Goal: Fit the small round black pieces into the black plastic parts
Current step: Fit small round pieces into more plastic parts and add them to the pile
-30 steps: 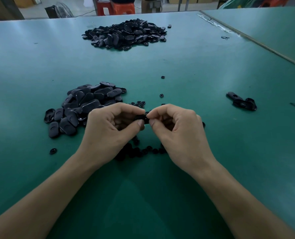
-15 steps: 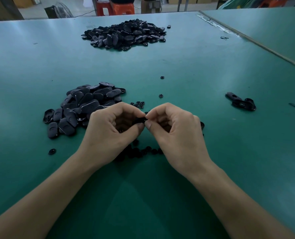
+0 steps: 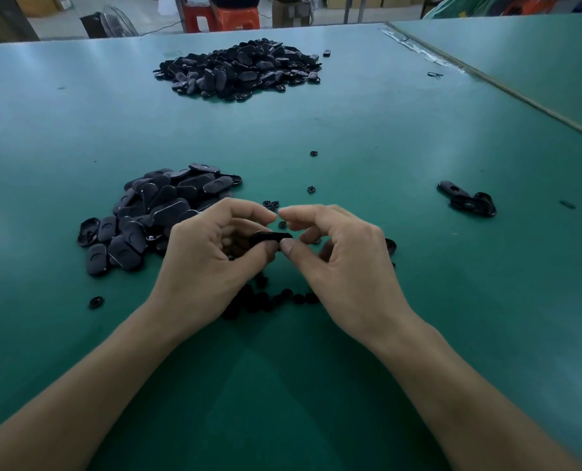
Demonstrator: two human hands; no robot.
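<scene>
The left hand [image 3: 211,253] pinches a black plastic part [image 3: 271,237], seemingly light, stiff and slippery, edgewise between its fingers [image 3: 260,250]; the right hand [image 3: 344,253] touches its end, grip unclear

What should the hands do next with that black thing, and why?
Probably the right hand should reach down for one of the small round pieces lying just below. The left hand grips a black plastic part, while the right only touches its end and seems to hold nothing. Whether a piece is already fitted is hidden.
</scene>
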